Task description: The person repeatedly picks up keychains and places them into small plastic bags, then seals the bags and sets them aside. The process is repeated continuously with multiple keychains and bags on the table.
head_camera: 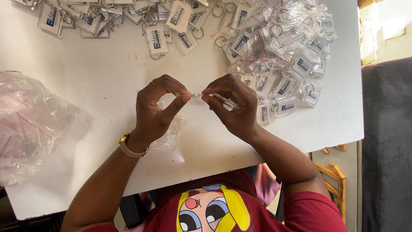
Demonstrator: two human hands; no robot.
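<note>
- A small clear plastic sleeve (pixel 195 95) was pinched between the left hand (pixel 156 107) and the right hand (pixel 234 107), just above the white table (pixel 98 77), near its front edge.
- The left thumb and forefinger were pressed together on the sleeve's left end; the right fingertips were closed on its other end, seemingly so that the thin film was kept taut and its mouth could be managed.
- A clear keyring (pixel 225 101) appeared to be gripped in the right fingers, at the sleeve's end; whether it was partly inside could not be told.
- Bagged keyrings (pixel 283 56), each in a clear packet with a red strip and showing a white label with a blue mark, were heaped just beyond the right hand.
- Unbagged keyrings (pixel 159 38), rectangular with metal rings, were spread along the far edge.
- A pile of empty clear bags (pixel 25 120) lay well to the left, within reach.
</note>
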